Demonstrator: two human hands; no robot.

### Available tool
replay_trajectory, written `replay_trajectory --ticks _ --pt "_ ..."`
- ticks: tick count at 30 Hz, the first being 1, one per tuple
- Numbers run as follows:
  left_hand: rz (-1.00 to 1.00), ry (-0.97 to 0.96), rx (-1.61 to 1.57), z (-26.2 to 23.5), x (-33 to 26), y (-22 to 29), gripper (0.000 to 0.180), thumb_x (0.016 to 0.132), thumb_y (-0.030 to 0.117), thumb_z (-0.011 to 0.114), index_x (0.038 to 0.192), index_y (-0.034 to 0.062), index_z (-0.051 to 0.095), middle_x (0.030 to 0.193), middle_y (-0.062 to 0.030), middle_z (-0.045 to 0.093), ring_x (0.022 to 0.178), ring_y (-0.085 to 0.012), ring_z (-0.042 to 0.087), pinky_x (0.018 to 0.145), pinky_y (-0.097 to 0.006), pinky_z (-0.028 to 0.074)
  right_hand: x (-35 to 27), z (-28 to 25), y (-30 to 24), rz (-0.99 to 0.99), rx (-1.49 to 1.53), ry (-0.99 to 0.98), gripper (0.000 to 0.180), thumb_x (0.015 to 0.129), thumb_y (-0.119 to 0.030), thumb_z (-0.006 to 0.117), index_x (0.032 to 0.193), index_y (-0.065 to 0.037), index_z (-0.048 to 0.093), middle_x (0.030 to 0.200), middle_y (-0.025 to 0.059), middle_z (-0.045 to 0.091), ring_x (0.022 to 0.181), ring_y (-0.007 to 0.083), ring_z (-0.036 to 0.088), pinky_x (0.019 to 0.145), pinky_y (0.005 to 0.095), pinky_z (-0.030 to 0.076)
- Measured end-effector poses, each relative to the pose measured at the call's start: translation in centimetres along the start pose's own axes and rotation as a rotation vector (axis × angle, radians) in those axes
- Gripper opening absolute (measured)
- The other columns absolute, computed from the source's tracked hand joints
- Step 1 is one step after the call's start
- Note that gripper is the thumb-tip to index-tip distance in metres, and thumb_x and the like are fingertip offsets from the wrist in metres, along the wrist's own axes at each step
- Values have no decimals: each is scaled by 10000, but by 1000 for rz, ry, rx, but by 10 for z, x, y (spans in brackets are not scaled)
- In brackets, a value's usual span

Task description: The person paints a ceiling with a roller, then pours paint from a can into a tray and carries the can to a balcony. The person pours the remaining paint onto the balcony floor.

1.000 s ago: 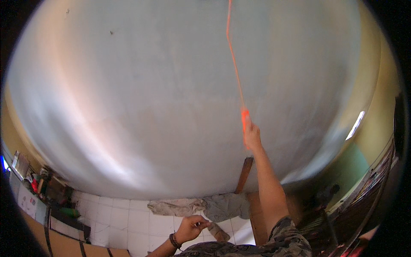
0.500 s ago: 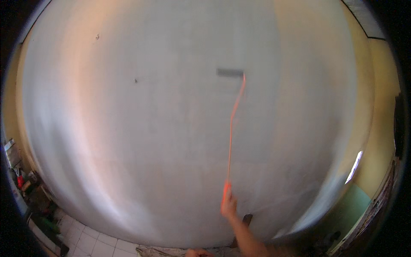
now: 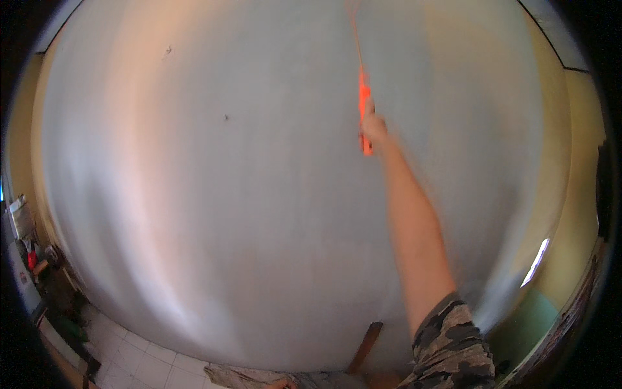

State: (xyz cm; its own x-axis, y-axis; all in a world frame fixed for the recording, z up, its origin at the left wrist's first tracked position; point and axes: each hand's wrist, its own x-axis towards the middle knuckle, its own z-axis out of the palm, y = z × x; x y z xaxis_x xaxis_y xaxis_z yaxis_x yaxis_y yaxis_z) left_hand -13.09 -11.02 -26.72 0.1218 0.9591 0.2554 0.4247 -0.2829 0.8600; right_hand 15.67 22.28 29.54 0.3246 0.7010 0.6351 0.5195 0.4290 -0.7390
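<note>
The right hand [image 3: 374,128] is gripping the orange handle [image 3: 365,107] tightly, now raised higher against the grey wall [image 3: 227,194]; the roller head has gone out of view.

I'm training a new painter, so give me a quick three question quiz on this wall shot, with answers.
1. True or false: the right hand is wrapped around an orange handle.
2. Which surface does the pole above that handle run across? A. the white tiled floor B. the grey wall C. the yellow side wall
3. Fill in: the raised arm's sleeve has a ____ pattern.

Key
1. True; the hand grips the handle near its lower end.
2. B; the pole rises across the grey wall, and its top leaves the picture. The tiled floor lies far below.
3. Camouflage.
</note>
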Motion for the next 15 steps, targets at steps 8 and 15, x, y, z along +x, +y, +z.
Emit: replay_trajectory --ticks 8,15 --pt "164 -58 0 -31 -20 71 148 721 100 610 673 90 470 636 -124 496 607 -316 501 556 -383 409 -326 75 261 437 105 -95 642 955 -565 370 834 32 574 648 111 532 602 213 511 539 413 397" --pt "134 -271 -185 -12 -98 88 169 666 61 638 691 65 471 630 -114 478 584 -258 460 542 -354 387 -562 9 307 652 331 -90 629 932 -625 359 686 -58 481 512 25 450 400 155 464 360 333 385"
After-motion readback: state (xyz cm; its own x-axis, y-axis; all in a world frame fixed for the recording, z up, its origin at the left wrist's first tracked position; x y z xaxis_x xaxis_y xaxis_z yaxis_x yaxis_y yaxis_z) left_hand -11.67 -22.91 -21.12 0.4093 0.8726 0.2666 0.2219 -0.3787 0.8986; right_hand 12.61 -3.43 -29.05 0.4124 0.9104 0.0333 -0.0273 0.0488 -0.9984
